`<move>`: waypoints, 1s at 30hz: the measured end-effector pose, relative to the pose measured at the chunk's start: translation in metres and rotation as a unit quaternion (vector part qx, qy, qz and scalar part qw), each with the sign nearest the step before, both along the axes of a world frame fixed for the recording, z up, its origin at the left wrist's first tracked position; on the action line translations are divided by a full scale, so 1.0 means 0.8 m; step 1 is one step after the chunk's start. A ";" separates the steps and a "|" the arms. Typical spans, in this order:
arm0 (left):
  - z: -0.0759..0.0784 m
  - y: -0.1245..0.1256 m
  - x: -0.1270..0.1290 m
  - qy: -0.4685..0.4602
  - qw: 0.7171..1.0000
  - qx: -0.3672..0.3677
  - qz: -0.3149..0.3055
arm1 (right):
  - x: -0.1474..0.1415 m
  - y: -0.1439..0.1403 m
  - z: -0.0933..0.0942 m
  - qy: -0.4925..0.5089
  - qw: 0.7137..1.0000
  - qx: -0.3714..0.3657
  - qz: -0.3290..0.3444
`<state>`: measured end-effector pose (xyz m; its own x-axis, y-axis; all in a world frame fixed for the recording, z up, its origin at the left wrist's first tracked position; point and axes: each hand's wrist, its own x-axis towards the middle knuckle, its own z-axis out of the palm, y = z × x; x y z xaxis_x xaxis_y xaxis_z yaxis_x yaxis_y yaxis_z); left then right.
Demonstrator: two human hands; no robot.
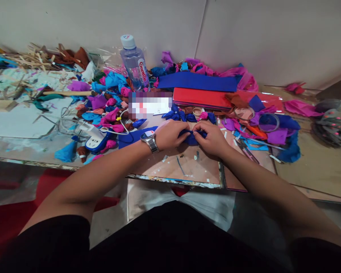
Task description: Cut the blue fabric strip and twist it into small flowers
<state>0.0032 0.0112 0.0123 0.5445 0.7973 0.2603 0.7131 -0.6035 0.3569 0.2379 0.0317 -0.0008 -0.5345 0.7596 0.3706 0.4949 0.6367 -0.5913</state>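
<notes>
Hands together at the counter's [187, 170] near edge: left hand [170, 134] and right hand [213, 138] both pinched shut on one blue paper [191, 137], held just above the board. Watch [150, 141] on the left wrist. Behind, blue bows [179, 115], red sheet [201, 98], bottle [135, 64], tape rolls [268, 122] to the right.

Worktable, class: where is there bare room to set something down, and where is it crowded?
Bare: board strip between both hands and the table's near edge; plain surface right of the blue scraps. Crowded: behind the hands, around the water bottle and red sheet.
</notes>
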 end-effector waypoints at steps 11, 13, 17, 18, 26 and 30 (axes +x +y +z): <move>0.009 -0.001 -0.003 -0.013 0.998 -0.010 0.066 | 0.010 0.012 0.000 0.007 1.000 0.011 -0.026; 0.011 -0.001 -0.004 -0.006 0.996 -0.015 0.087 | 0.011 0.013 0.000 0.005 1.000 0.011 -0.025; 0.015 0.001 -0.005 0.010 0.992 -0.017 0.128 | 0.010 0.014 0.000 -0.001 1.000 0.005 -0.024; 0.015 0.001 -0.006 0.013 0.990 -0.018 0.136 | 0.010 0.013 0.000 -0.001 1.000 0.004 -0.025; 0.023 0.003 -0.008 0.046 0.978 -0.035 0.201 | 0.010 0.014 0.001 0.005 1.000 0.006 -0.026; 0.025 0.001 -0.009 0.028 0.988 -0.034 0.145 | 0.009 0.012 0.001 0.003 1.000 0.002 -0.004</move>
<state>-0.0042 0.0120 0.0324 0.3018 0.9370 0.1761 0.8730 -0.3459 0.3439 0.2451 0.0410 -0.0004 -0.5258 0.7627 0.3767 0.4975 0.6349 -0.5911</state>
